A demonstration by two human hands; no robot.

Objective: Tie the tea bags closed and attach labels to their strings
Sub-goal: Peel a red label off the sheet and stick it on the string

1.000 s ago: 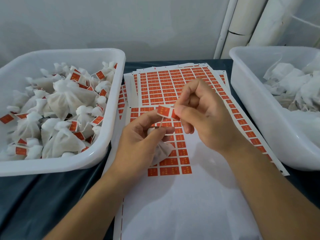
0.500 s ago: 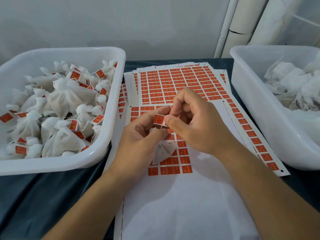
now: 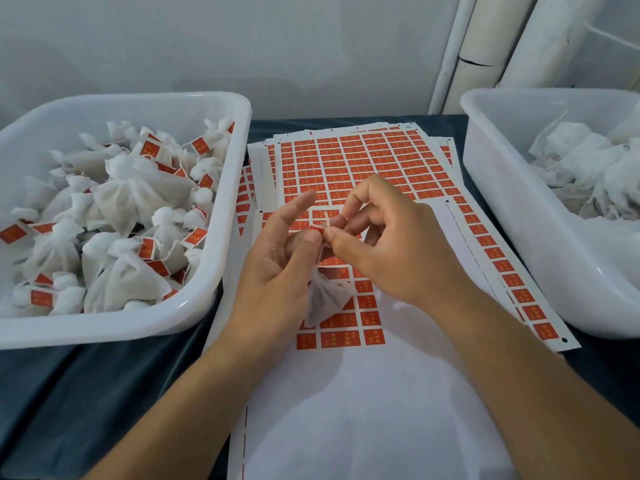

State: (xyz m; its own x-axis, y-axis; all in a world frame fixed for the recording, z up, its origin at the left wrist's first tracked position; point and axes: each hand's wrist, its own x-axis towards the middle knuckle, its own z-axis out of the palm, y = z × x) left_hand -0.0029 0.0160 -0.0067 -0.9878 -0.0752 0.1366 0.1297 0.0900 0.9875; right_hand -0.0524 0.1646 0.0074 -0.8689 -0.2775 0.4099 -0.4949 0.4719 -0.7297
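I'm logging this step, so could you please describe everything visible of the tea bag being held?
The tea bag is a small pouch of white, gauzy, non-woven-looking fabric, gathered at the neck. It hangs below the left hand, above the label sheet. Its pale string rises between both thumbs; the right hand pinches there too. The label is largely hidden.

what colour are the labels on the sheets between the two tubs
Orange-red labels with small pale markings, on white backing; the head view shows them.

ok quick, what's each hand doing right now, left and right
Left hand: pinching the red label on the tea bag string, index finger straight.
Right hand: pinching the same label and string.
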